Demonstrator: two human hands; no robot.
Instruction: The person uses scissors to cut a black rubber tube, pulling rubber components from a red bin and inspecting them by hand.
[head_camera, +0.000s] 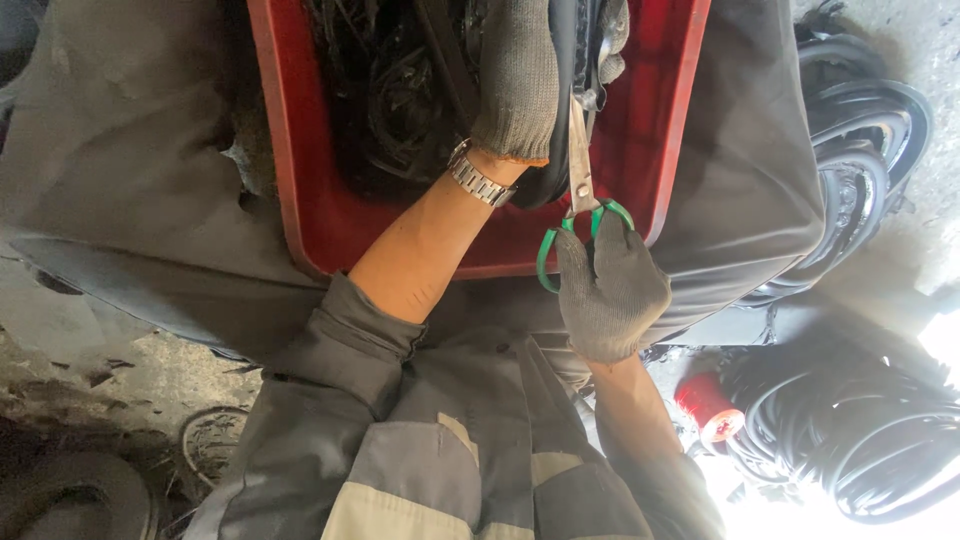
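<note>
Rough concrete floor (110, 385), dirty, workshop setting. Stacks of black rubber rings (865, 170) far right; a coil of black cable or hose (850, 440) near right, just beside a red cylindrical object (708, 405) with a white end. Bottom right is blown out by glare. A dark round thing lies on the floor near left, too dim to identify.

Red plastic crate (310, 190) sits across the person's lap, on grey trousers. Inside: a tangle of black rubber scraps (395, 90), mostly left half of the crate.

Left hand (515, 75), grey knit glove, reaches into the crate, fingers closed around a black rubber strip (562, 60) that runs from the top edge down toward the crate's near wall. Metal wristwatch (478, 180) on that wrist, sleeve pushed up the forearm.

Right hand (610, 290), same glove type, grips green-handled scissors (582, 190), fingers through the loops, hand closed on them. Blades point away from the body, lying along the strip right beside the left hand. Blades look nearly closed; whether they are actually biting the rubber I cannot tell.

Grey work jacket (450, 450) with pale panels fills the near centre.
</note>
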